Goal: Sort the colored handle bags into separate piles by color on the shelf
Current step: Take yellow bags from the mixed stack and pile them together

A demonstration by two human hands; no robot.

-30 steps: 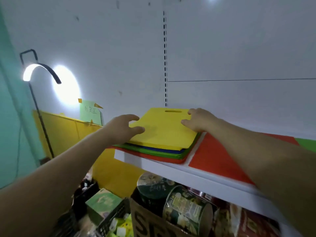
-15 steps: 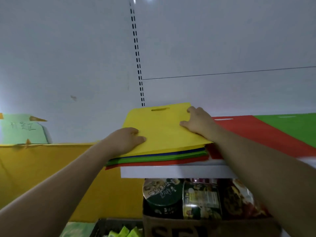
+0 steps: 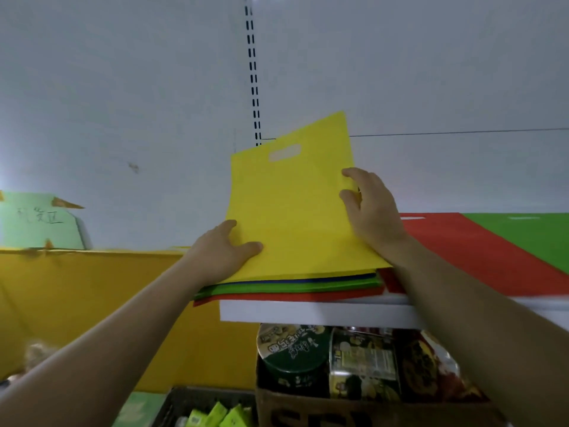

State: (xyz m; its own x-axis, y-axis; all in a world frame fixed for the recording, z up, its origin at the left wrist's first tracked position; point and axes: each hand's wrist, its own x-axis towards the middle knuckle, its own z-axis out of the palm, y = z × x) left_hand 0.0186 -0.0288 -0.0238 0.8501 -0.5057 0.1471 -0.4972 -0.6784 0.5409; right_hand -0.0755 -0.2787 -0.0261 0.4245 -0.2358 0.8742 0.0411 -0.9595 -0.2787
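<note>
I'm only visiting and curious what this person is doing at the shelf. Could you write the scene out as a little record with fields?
Held: flat yellow fabric handle bag, far end tilted up off the pile
Left hand: grips its left edge, thumb on top
Right hand: grips its right edge
Pile beneath: blue, green and red bags on white shelf
To the right: flat red bag, then flat green bag
Under shelf: cardboard box of noodle cups

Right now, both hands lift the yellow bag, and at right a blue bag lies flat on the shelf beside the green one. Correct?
No, the head view shows a red bag beside the green bag, not a blue one; the rest holds.
</note>
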